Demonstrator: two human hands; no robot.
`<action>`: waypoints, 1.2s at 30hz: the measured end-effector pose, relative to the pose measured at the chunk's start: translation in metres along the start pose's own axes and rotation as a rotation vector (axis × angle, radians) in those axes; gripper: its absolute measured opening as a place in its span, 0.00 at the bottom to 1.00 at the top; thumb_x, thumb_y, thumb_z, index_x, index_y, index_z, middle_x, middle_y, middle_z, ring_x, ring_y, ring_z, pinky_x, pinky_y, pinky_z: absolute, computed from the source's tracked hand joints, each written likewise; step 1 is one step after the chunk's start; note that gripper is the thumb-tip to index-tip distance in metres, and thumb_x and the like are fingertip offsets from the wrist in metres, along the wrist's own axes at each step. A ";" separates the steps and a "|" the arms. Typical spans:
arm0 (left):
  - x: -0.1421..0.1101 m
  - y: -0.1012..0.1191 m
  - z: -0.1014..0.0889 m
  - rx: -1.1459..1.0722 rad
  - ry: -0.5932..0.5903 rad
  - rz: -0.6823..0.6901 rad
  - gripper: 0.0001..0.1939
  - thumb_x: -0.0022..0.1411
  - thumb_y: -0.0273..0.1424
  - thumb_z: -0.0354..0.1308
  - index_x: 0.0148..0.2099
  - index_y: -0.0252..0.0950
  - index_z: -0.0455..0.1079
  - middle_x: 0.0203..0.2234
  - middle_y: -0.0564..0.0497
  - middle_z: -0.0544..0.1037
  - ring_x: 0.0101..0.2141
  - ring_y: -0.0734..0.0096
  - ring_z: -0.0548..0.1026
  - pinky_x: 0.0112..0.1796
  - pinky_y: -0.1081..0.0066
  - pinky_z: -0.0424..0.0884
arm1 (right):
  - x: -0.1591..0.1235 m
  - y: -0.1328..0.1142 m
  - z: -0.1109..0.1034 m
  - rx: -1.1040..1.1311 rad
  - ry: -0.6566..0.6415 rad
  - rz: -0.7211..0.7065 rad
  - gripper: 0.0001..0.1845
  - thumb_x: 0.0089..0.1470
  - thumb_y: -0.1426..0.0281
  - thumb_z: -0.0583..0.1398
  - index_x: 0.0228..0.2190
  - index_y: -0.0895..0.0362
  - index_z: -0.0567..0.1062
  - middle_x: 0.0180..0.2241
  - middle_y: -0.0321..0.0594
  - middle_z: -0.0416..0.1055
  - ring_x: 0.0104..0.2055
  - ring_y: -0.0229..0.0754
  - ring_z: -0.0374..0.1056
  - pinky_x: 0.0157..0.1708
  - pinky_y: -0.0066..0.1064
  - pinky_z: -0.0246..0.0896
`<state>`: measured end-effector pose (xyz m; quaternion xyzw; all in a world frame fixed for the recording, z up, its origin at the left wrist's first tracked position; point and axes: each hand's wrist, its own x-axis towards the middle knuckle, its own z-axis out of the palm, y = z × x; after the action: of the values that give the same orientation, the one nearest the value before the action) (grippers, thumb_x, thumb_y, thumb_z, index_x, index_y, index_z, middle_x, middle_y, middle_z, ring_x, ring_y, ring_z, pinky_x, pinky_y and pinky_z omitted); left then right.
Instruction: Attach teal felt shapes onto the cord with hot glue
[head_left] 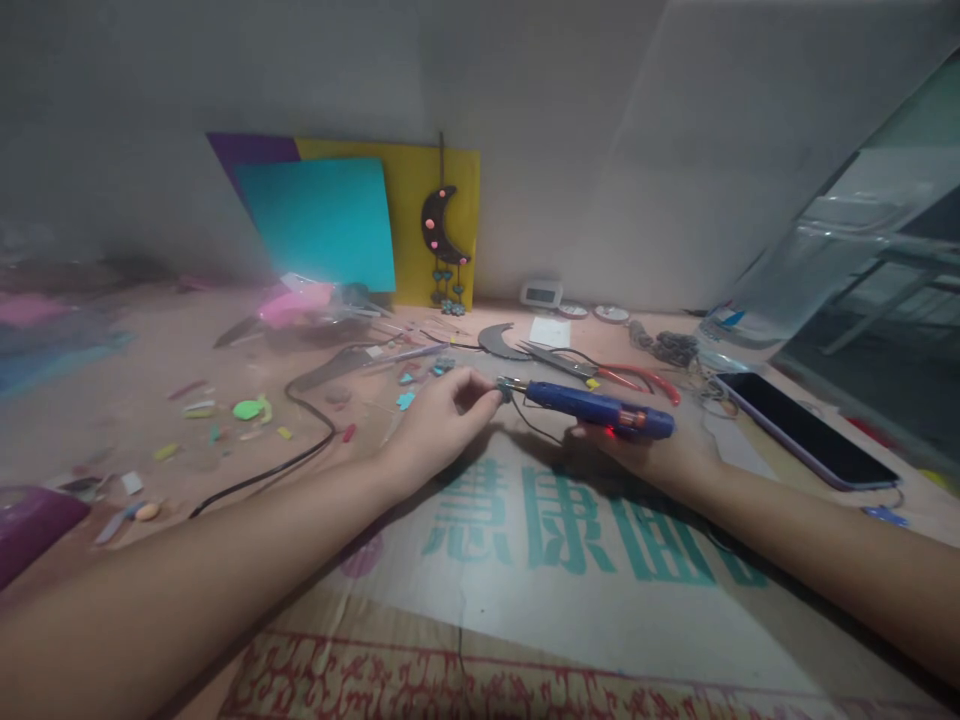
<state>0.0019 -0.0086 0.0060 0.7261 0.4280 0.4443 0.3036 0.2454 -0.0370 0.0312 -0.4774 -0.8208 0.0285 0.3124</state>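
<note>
My right hand (660, 455) is wrapped around a blue hot glue gun (585, 402), which lies nearly level and points left; a red light glows on its underside. Its metal nozzle meets a small dark piece (504, 390) pinched between the thumb and fingertips of my left hand (446, 415). A thin dark cord hangs from that piece, whose shape I cannot make out. Just behind my hands lie a grey crescent moon cutout (501, 342) and red-handled pliers (600, 370). Small blue pieces (406, 400) are beside my left hand.
A moon ornament (436, 228) hangs against a yellow board (397, 200) at the back. Bits of coloured clay (247, 410) and a black cable (300, 455) lie on the left. A phone (810, 430) and grey yarn (675, 347) are on the right.
</note>
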 end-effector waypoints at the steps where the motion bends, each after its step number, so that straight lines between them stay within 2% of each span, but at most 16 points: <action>1: 0.000 0.001 0.000 0.008 -0.002 0.000 0.06 0.61 0.33 0.55 0.34 0.35 0.67 0.30 0.52 0.75 0.33 0.69 0.72 0.36 0.69 0.66 | 0.000 -0.001 0.000 0.007 0.001 -0.006 0.11 0.53 0.61 0.60 0.26 0.53 0.73 0.24 0.39 0.74 0.26 0.44 0.70 0.26 0.33 0.66; 9: -0.001 0.002 -0.001 0.011 -0.005 0.009 0.06 0.62 0.33 0.55 0.34 0.36 0.68 0.30 0.52 0.75 0.33 0.69 0.73 0.35 0.70 0.67 | 0.002 -0.004 -0.003 -0.065 0.011 -0.021 0.09 0.49 0.60 0.63 0.23 0.51 0.75 0.23 0.37 0.74 0.25 0.44 0.69 0.24 0.32 0.63; 13: -0.001 0.002 -0.001 0.014 -0.005 0.008 0.06 0.62 0.33 0.55 0.35 0.36 0.68 0.30 0.52 0.75 0.34 0.69 0.73 0.35 0.71 0.67 | 0.000 -0.002 -0.001 -0.068 0.069 -0.042 0.10 0.51 0.58 0.62 0.25 0.51 0.75 0.25 0.37 0.75 0.27 0.44 0.70 0.26 0.33 0.64; 16: -0.001 0.002 -0.001 0.013 -0.010 0.006 0.07 0.62 0.33 0.54 0.35 0.36 0.68 0.30 0.52 0.75 0.33 0.69 0.73 0.35 0.71 0.67 | -0.001 0.000 0.000 -0.074 0.054 -0.048 0.10 0.52 0.59 0.62 0.28 0.51 0.76 0.27 0.38 0.76 0.29 0.45 0.71 0.28 0.33 0.64; 24: -0.002 0.004 -0.001 -0.001 -0.018 -0.011 0.07 0.62 0.33 0.55 0.34 0.35 0.67 0.29 0.52 0.74 0.33 0.69 0.72 0.35 0.70 0.67 | 0.000 0.003 0.002 -0.114 0.085 -0.113 0.15 0.53 0.56 0.60 0.22 0.51 0.73 0.22 0.36 0.71 0.25 0.42 0.67 0.25 0.31 0.59; 30: -0.002 0.004 -0.001 0.013 -0.020 0.001 0.07 0.62 0.33 0.54 0.34 0.36 0.68 0.29 0.52 0.74 0.33 0.69 0.72 0.35 0.70 0.67 | 0.000 0.002 0.000 -0.157 0.058 -0.112 0.12 0.53 0.58 0.61 0.24 0.51 0.73 0.23 0.36 0.72 0.26 0.42 0.67 0.26 0.32 0.58; 36: -0.001 0.003 -0.001 0.014 -0.014 0.010 0.06 0.62 0.33 0.55 0.34 0.36 0.68 0.29 0.52 0.75 0.33 0.69 0.73 0.35 0.70 0.67 | -0.001 0.003 0.001 -0.142 0.067 -0.109 0.16 0.54 0.55 0.59 0.23 0.52 0.73 0.23 0.37 0.72 0.26 0.43 0.68 0.26 0.32 0.59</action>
<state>0.0016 -0.0109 0.0081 0.7333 0.4255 0.4378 0.2993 0.2475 -0.0360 0.0294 -0.4538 -0.8345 -0.0630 0.3061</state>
